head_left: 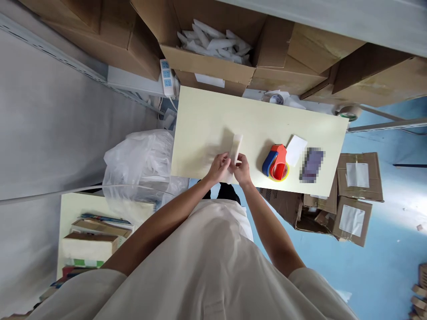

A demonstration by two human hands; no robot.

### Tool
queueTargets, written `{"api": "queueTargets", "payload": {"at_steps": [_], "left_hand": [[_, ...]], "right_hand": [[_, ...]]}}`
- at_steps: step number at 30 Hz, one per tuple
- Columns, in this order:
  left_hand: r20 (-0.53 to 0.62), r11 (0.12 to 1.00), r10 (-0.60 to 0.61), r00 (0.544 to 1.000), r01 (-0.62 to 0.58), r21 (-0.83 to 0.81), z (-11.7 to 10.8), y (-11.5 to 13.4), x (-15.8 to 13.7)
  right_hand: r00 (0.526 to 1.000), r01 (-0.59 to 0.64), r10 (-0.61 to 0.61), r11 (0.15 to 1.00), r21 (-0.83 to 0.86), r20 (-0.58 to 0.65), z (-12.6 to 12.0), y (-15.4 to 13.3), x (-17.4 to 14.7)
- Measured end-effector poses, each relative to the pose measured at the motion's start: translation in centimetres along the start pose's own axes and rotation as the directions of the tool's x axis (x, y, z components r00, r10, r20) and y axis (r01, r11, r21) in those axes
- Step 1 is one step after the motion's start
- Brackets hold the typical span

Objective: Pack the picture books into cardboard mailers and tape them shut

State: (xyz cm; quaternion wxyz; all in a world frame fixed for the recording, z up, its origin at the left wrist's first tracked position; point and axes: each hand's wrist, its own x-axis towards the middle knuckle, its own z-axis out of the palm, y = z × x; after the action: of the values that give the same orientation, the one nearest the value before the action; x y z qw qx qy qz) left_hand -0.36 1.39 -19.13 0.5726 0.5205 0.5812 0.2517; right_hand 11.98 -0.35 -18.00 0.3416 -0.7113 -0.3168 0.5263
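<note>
A narrow, whitish, partly see-through packet [236, 144] stands out from between my two hands, over the front edge of the cream table [200, 111]. My left hand [219, 168] pinches its lower left side with bent fingers. On the other side, my right hand [242, 169] grips it between thumb and fingers. Its lower end hangs below the fingers; what is inside cannot be made out. Right of my hands lies a red and blue tape dispenser [279, 155], with a white sheet [296, 150] and a pixelated purple object [312, 164] beyond it.
Behind the table, an open cardboard box [207, 62] holds several similar white packets [216, 43]. A power strip [167, 78] hangs at the table's back left corner. Clear plastic bags [142, 155] bulge at the left. Cardboard boxes [360, 178] stand on the blue floor at right.
</note>
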Motion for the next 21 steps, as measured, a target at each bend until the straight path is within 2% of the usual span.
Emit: {"api": "queueTargets", "payload": {"at_steps": [2,4,8,12,14,16,19,21], "left_hand": [[0.008,0.995,0.012,1.0,-0.011,-0.1,-1.3,-0.3,0.0],[0.006,0.991,-0.025,1.0,0.026,-0.131,-2.5,-0.9,0.1],[-0.101,0.977,-0.186,0.977,0.195,0.084,-4.3,-2.2,0.5],[-0.105,0.931,-0.192,0.976,0.215,0.294,-4.8,-2.9,-0.1],[-0.15,0.901,-0.247,0.957,0.284,0.327,-4.6,-2.9,-0.9],[-0.159,0.887,-0.279,0.947,0.318,0.334,-4.2,-2.9,-1.7],[-0.114,0.894,-0.277,0.954,0.3,0.333,-3.4,-2.6,-2.4],[-0.112,0.9,-0.284,0.952,0.305,0.312,-3.2,-2.4,-2.1]], "right_hand": [[0.999,0.034,-0.033,0.999,-0.032,0.026,1.6,-0.3,0.2],[0.996,0.062,-0.059,0.997,-0.046,0.063,3.2,-0.1,0.4],[0.993,0.074,-0.066,0.993,-0.086,0.102,4.2,1.1,0.3],[0.998,0.045,-0.051,0.981,-0.19,-0.027,2.7,2.4,-0.6],[0.998,-0.016,0.003,0.978,-0.206,-0.064,1.9,2.8,-1.1],[0.994,-0.108,0.103,0.979,-0.174,-0.037,1.7,2.9,-1.4],[0.974,-0.218,0.222,0.972,-0.094,0.042,2.5,2.5,-1.2],[0.972,-0.226,0.229,0.972,-0.063,0.045,3.6,1.8,-0.7]]}}
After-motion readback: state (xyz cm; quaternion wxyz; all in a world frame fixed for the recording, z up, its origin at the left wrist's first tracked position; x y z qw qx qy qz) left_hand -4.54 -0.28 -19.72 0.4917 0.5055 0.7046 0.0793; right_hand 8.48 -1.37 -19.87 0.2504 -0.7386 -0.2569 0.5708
